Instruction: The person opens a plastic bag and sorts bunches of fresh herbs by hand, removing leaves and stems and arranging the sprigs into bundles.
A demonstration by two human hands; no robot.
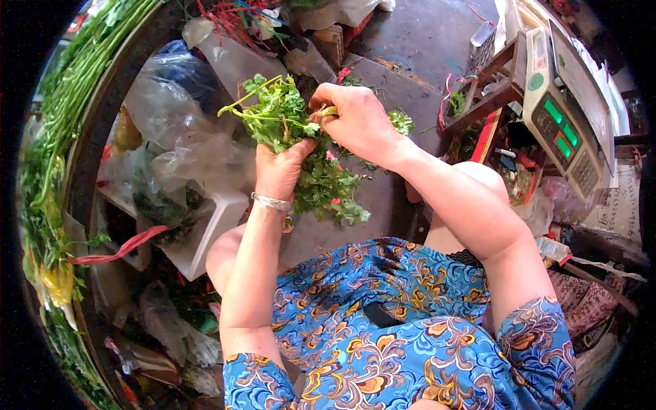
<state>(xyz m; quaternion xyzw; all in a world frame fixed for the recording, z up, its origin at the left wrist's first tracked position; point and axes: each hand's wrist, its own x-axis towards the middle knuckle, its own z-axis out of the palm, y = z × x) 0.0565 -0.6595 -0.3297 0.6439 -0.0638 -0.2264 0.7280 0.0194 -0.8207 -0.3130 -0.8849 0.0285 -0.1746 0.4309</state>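
Note:
A leafy bunch of cilantro [273, 113] is gripped in my left hand [281, 167], which wears a silver bracelet at the wrist. More of its leaves [335, 195] hang down below and to the right of that hand. Close beside it, my right hand [355, 119] is closed, its thumb and forefinger pinched on a small yellowish stem or leaf at the top of the bunch. Whether that piece is still joined to the bunch I cannot tell. Bits of red show among the lower leaves.
A digital scale [564, 123] with green-lit digits stands at the right by a wooden frame [488, 89]. Plastic bags [171, 116] and a white foam box [219, 225] lie at the left. Long green stalks [89, 82] line the far left edge. Red strings [232, 27] lie at the top.

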